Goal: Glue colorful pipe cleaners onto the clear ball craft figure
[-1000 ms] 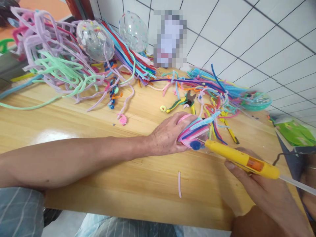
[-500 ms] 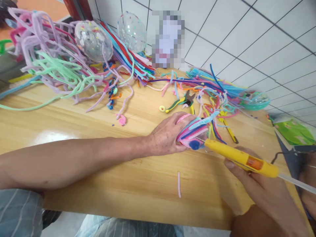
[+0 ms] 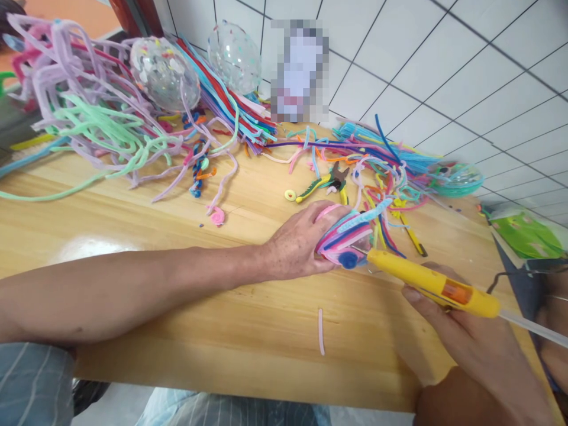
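Note:
My left hand [image 3: 297, 239] is closed around a clear ball covered in pipe cleaners [image 3: 344, 236], striped pink, purple, blue and light blue, with a round dark blue piece on its near side. My left fingers are partly hidden behind it. In my right hand [image 3: 461, 331] is a yellow hot glue gun [image 3: 430, 281], a clear glue stick [image 3: 532, 330] jutting from its back. The gun's metal tip reaches the ball beside a pale pink strip. Nearer to me, a short pale pink pipe cleaner piece [image 3: 321, 331] lies on the wooden table [image 3: 186, 337].
Cutting pliers [image 3: 326, 182] and a yellow utility knife [image 3: 413, 236] lie beyond the ball. Tangled lilac and green pipe cleaners [image 3: 102, 130] fill the far left. Clear balls [image 3: 165, 74] and pipe cleaner bundles line the tiled wall [image 3: 399, 65]. A green packet [image 3: 526, 232] lies right.
The view has shifted very slightly. My hands, the ball and the glue gun keep the same positions relative to each other, with the tip still at the ball.

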The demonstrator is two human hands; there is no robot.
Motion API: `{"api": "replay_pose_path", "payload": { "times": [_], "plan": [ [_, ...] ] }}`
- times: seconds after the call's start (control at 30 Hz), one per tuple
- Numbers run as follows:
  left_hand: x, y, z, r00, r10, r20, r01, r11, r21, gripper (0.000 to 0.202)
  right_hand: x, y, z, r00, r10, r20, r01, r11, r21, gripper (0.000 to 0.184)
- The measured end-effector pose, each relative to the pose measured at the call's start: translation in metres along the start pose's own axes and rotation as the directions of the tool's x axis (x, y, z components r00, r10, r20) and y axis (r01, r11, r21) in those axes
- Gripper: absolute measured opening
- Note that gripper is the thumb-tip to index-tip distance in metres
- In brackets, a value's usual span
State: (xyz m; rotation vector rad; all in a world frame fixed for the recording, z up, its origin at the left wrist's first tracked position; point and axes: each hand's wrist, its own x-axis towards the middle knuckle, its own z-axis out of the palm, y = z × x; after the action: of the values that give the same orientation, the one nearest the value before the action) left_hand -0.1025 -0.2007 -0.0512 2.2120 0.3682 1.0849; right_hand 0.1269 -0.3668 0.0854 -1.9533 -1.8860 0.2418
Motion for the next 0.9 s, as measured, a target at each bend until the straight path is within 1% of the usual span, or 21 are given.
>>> {"api": "replay_pose_path", "payload": {
  "times": [0.07, 0.27, 0.4, 0.47, 0.57, 0.63, 0.77, 0.9],
  "plan": [
    [0.0005, 0.0003, -0.0004, 1.0, -0.003, 0.006, 0.003, 1.0, -0.003, 0.096, -0.0005, 0.001, 0.0004, 1.0, 0.001, -0.01, -0.001, 1.0, -0.013, 0.02],
    [0.0013, -0.0002, -0.0003, 1.0, 0.009, -0.003, -0.009, 1.0, -0.004, 0.094, 0.0006, -0.0004, 0.0004, 0.999, -0.035, -0.004, 0.035, 0.999, -0.01, 0.015],
    [0.001, -0.0009, 0.0003, 1.0, 0.001, 0.0, -0.001, 1.0, -0.007, 0.096, 0.0001, 0.0004, 0.0004, 0.998, -0.055, -0.01, 0.054, 0.998, -0.01, 0.015],
    [0.001, -0.0007, 0.0003, 1.0, -0.005, 0.0, 0.005, 1.0, -0.004, 0.096, -0.001, 0.002, 0.0, 0.999, -0.034, -0.003, 0.034, 0.999, -0.019, 0.018],
    [0.0013, 0.0001, -0.0006, 1.0, -0.007, 0.003, 0.007, 1.0, -0.002, 0.095, -0.0022, 0.0035, -0.0008, 0.999, 0.037, 0.03, -0.036, 0.999, -0.02, 0.024],
    [0.0014, 0.0008, -0.0015, 1.0, -0.011, 0.008, 0.011, 1.0, -0.004, 0.095, -0.0024, 0.0033, -0.0012, 0.998, 0.053, 0.044, -0.052, 0.998, -0.018, 0.026],
    [0.001, 0.0011, -0.0028, 1.0, -0.002, 0.019, 0.002, 1.0, -0.007, 0.094, -0.0018, 0.0006, -0.0008, 1.0, 0.007, -0.006, -0.007, 1.0, -0.006, 0.021],
    [0.0007, -0.0002, -0.0025, 1.0, -0.005, 0.019, 0.005, 1.0, -0.008, 0.099, 0.0003, -0.0018, 0.0008, 0.999, -0.034, 0.005, 0.033, 0.999, 0.023, 0.019]
  ]
}}
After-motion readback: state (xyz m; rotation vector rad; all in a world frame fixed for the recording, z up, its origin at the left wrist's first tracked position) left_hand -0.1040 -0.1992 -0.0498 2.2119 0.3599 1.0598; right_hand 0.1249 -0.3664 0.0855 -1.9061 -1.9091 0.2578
